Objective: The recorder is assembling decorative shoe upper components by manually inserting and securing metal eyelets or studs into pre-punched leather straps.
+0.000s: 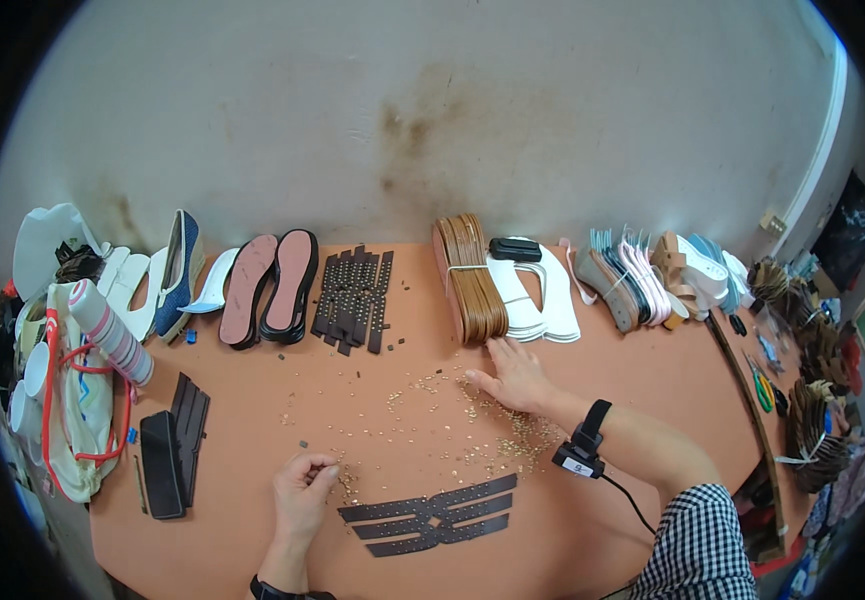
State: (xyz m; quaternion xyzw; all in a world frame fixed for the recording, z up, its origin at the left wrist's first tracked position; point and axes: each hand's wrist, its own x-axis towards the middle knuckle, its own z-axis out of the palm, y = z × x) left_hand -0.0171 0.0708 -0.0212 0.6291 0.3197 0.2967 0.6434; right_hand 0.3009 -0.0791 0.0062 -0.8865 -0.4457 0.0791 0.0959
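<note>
My left hand (302,488) hovers low over the orange table (632,360), its fingertips pinched together at a small gold stud just left of a crossed dark leather strap piece (430,514). My right hand (514,376) lies flat, fingers spread, on a scatter of small gold studs (492,430) in the middle of the table. A black wrist device with a cable (582,448) sits on my right forearm. Beyond the hands lies a pile of dark studded straps (354,297).
Along the back wall stand shoe soles (272,285), a bundle of tan insoles (470,278), white insoles (537,290) and mixed soles (652,272). A bag with a striped roll (92,390) and dark leather pieces (170,445) lie left. Tools and bundles crowd the right edge (802,400).
</note>
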